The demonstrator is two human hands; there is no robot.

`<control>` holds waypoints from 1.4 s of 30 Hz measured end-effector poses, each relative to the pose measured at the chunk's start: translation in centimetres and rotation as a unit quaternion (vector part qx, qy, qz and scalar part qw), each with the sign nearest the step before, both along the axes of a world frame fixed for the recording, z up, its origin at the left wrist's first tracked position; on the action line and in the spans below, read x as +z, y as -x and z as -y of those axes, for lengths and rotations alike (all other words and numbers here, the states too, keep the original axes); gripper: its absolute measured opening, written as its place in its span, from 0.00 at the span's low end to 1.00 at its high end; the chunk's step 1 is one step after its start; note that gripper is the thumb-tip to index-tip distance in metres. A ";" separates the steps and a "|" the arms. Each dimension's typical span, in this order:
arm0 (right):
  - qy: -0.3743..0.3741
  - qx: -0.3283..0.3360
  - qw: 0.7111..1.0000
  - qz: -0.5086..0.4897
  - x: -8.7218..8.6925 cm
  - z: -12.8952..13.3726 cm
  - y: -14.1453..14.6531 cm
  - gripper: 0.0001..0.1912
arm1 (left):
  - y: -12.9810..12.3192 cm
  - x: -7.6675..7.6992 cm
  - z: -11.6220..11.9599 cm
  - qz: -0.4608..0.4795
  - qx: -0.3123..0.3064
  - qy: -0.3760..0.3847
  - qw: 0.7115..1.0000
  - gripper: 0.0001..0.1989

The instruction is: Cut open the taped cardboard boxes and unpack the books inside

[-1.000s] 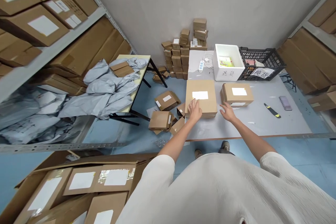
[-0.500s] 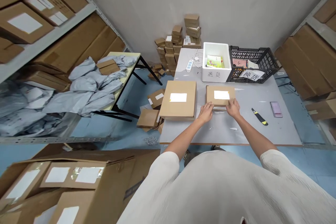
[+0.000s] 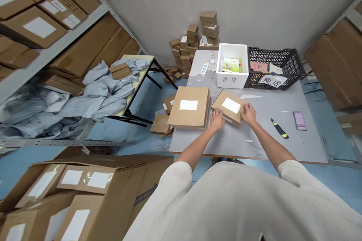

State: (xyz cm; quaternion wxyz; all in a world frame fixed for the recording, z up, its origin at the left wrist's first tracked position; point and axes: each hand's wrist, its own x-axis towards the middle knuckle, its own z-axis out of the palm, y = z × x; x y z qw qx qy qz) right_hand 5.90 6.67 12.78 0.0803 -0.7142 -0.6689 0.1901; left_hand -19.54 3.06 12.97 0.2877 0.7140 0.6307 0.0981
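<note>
We have the small box (image 3: pixel 229 106) angled above or on the table (image 3: pixel 263 135), just right of the large box (image 3: pixel 188 115), our left hand (image 3: pixel 217 119) and right hand (image 3: pixel 249 114) pinching its left and right ends, fingers bent. Beyond stand the bin (image 3: pixel 232 81) and crate (image 3: pixel 295 64); rightward lies the knife (image 3: pixel 279 128).

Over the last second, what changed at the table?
The left hand moved off the larger box onto the smaller box; the right hand shifted from its left end to its right. The smaller box has turned clockwise. The knife, white bin and black crate stayed put.
</note>
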 end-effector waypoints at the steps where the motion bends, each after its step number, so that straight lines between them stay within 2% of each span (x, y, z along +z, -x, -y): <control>1: 0.012 0.000 1.000 0.001 -0.1 -0.6 -0.3 0.38 | -0.1 0.1 0.2 0.000 -0.016 0.001 1.000 0.32; 3: 0.036 0.002 0.999 0.004 -0.5 -1.3 -0.8 0.45 | -0.2 0.0 0.6 0.004 -0.055 0.008 0.998 0.33; 5: 0.043 0.003 0.999 0.014 -0.9 -1.4 -1.0 0.47 | -0.1 -0.1 0.8 0.004 -0.082 0.011 0.997 0.34; 10: 0.040 -0.004 0.998 0.042 -1.2 -1.8 -1.7 0.46 | 0.8 -0.5 0.9 -0.002 -0.083 0.028 0.996 0.37; 14: 0.056 -0.013 0.997 0.052 -0.8 -2.1 -2.1 0.50 | 1.3 -0.8 1.3 0.001 -0.102 0.029 0.994 0.38; 17: 0.059 -0.047 0.995 0.061 -0.7 -0.7 -1.7 0.51 | 1.2 -1.0 1.6 0.007 -0.108 0.031 0.994 0.37; 22: 0.056 -0.125 0.988 0.068 -0.7 3.4 -1.0 0.53 | 0.2 -1.2 1.5 0.031 -0.123 0.024 0.992 0.37; 26: 0.046 -0.165 0.983 0.059 -0.6 5.3 -1.6 0.51 | -1.3 -0.8 1.2 0.034 -0.132 0.038 0.990 0.39; 30: 0.064 -0.176 0.981 0.052 -0.5 5.7 -3.0 0.52 | -3.4 -0.4 1.2 0.019 -0.132 0.040 0.990 0.42; 33: 0.064 -0.154 0.985 0.046 -0.4 5.2 -4.8 0.53 | -5.3 -0.2 1.5 -0.003 -0.123 0.042 0.992 0.45; 38: 0.074 -0.093 0.993 0.022 0.0 4.1 -8.8 0.54 | -9.7 0.1 2.3 -0.018 -0.082 0.051 0.995 0.40; 42: 0.076 -0.081 0.993 0.038 0.4 4.1 -10.3 0.54 | -12.5 0.4 1.6 -0.015 -0.035 0.065 0.997 0.42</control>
